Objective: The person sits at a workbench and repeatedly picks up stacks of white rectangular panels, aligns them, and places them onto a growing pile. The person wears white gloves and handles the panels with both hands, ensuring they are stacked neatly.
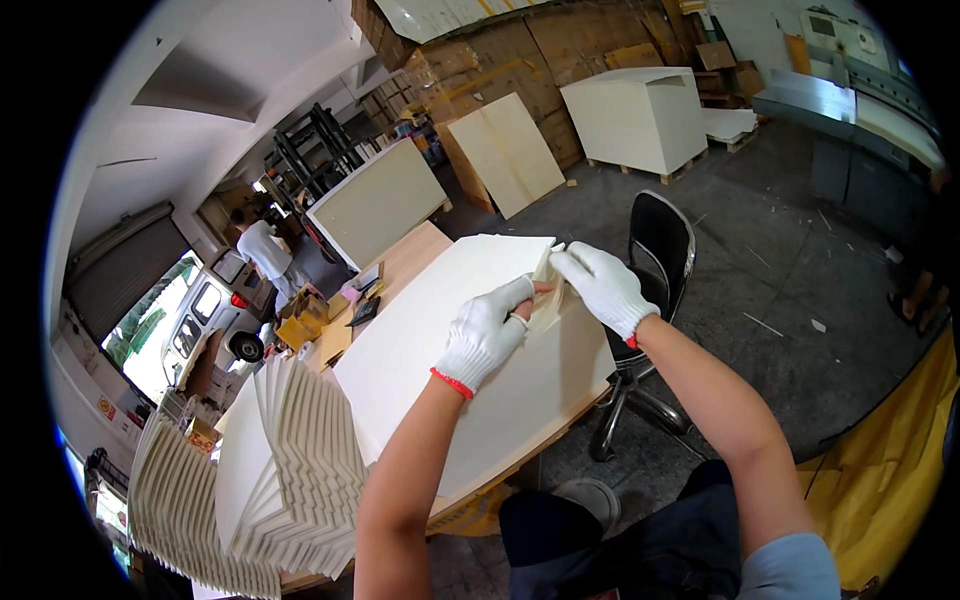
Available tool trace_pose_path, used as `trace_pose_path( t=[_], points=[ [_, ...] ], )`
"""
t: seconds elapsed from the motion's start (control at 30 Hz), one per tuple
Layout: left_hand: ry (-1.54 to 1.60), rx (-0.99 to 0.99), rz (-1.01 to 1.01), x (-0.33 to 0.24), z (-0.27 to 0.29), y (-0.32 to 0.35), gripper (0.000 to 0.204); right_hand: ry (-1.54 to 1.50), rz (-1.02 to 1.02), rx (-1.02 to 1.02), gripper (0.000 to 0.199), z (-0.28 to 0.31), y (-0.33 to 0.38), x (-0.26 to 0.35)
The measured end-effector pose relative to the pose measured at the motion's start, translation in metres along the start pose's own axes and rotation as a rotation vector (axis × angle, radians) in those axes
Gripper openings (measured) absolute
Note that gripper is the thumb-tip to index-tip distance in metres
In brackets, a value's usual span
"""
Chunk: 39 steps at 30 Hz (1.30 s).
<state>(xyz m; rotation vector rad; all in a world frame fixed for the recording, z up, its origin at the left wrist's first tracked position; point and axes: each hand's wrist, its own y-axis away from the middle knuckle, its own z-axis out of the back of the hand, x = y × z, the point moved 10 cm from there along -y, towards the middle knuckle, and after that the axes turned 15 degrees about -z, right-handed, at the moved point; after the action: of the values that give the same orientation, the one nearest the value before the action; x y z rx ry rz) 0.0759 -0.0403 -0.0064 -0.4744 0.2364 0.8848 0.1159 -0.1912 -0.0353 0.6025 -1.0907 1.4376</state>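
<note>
Both my hands wear white knit gloves with red cuffs, and bare fingertips show on the left one. A large white paper sheet (430,310) lies on the table, its right side raised into a narrow folded strip (548,310). My left hand (487,333) rests over the sheet, thumb and index finger closed at this strip. At the strip's far end, my right hand (604,287) pinches the edge from the right. Exactly how many layers lie between the fingers is hidden. Stacks of folded white sheets (305,470) stand at the table's left end.
A black swivel chair (662,240) stands just beyond the table's right side. Behind are a large white block on a pallet (640,120) and leaning boards (508,155). Small items and a cardboard box (303,318) sit on the table's far left. Another person (265,250) stands near a van.
</note>
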Motion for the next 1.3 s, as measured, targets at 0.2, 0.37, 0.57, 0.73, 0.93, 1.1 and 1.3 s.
trace_pose_path(
  t=[0.2,0.37,0.57,0.73,0.93,1.1,1.3],
  points=[
    [-0.115,-0.077,-0.127,-0.006,0.005,0.0,0.034,-0.166,-0.076,0.008,0.051,-0.004,0.001,-0.012],
    [-0.06,0.004,0.005,-0.001,0.003,0.0,0.037,-0.171,-0.062,-0.021,0.051,-0.004,0.0,-0.014],
    [-0.031,0.01,0.009,-0.001,0.002,0.0,0.035,-0.191,-0.048,-0.041,0.049,-0.002,0.002,-0.015],
    [-0.31,-0.14,-0.393,-0.035,0.003,0.005,0.04,-0.095,-0.061,-0.064,0.05,0.013,0.005,-0.012],
    [-0.388,-0.179,-0.347,-0.034,0.006,0.011,0.035,0.372,-0.094,0.131,0.056,0.006,0.007,-0.025],
    [-0.413,-0.126,-0.239,-0.02,0.003,0.0,0.028,0.541,0.187,0.023,0.053,0.005,0.009,0.002],
    [-0.415,-0.111,-0.13,0.008,0.0,-0.019,0.027,0.633,0.489,-0.097,0.045,0.002,0.01,0.032]
  ],
)
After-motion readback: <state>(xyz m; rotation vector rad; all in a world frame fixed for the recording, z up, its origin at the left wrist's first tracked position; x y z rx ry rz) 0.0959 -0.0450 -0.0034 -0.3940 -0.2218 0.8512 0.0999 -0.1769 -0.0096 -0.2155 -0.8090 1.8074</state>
